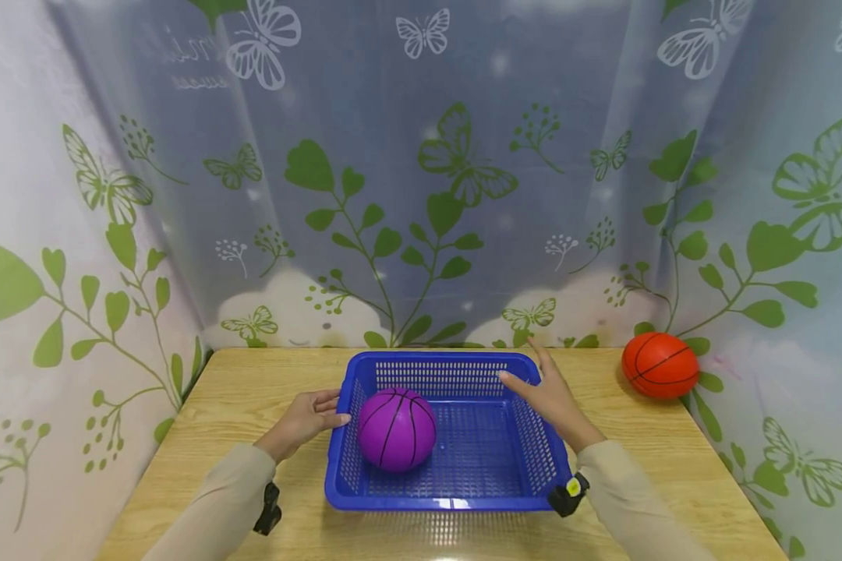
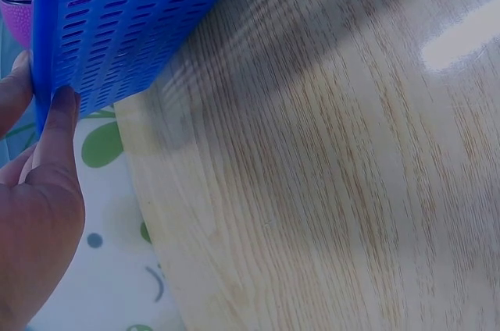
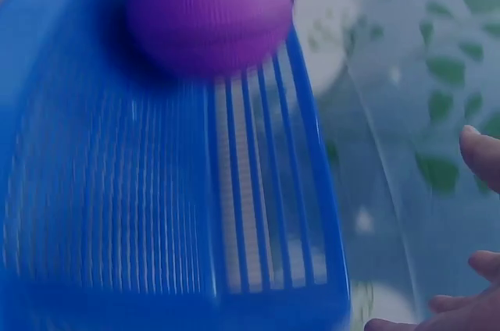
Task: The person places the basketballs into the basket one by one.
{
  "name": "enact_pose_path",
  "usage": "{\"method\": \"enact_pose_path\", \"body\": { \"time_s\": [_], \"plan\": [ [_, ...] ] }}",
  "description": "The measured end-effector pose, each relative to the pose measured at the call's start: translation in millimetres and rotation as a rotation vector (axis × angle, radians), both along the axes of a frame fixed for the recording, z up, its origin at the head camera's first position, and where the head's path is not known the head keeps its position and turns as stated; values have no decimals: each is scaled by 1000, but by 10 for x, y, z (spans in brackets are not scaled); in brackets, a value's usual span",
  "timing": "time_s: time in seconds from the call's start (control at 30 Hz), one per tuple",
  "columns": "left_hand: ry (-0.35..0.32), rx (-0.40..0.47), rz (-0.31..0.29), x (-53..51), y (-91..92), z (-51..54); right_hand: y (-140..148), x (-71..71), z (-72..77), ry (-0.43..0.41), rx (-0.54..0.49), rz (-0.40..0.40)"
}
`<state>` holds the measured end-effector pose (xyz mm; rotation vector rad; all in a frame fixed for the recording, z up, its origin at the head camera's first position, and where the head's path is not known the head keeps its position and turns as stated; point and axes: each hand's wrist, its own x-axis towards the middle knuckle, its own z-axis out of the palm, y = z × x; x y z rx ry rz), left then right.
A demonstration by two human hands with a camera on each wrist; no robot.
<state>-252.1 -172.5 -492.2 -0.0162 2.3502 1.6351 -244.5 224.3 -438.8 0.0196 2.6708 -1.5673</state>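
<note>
A blue plastic basket (image 1: 386, 503) with slotted walls stands on the table. Inside it, towards the left wall, lies a purple ball (image 1: 397, 430) with black basketball lines. My left hand (image 1: 305, 421) grips the basket's left rim; in the left wrist view the thumb lies on the inner side and the fingers of the hand (image 2: 47, 206) press the outer wall. Over the basket's right rim is my right hand (image 1: 550, 396), its fingers spread and holding nothing. The right wrist view is blurred and shows this hand's fingers (image 3: 486, 161) apart from the basket (image 3: 332, 229).
An orange-red ball (image 1: 661, 365) with black lines sits at the table's back right, beside the curtain. Patterned curtains (image 1: 386, 101) with leaves and butterflies enclose the wooden table (image 1: 260, 382) at the back and both sides.
</note>
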Motion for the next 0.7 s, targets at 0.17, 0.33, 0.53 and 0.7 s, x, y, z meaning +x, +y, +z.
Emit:
{"method": "enact_pose_path", "body": {
  "time_s": [0.17,0.33,0.53,0.7],
  "plan": [
    [-7,12,2,1,-8,-2,503,-54,5,-22,75,-75],
    [-9,9,5,3,-16,-7,959,-77,-44,28,133,-113],
    [-11,16,6,0,-15,-1,1425,-97,-107,79,243,-151],
    [-3,27,6,1,0,13,1720,-125,-219,124,351,-168]
  ]
}}
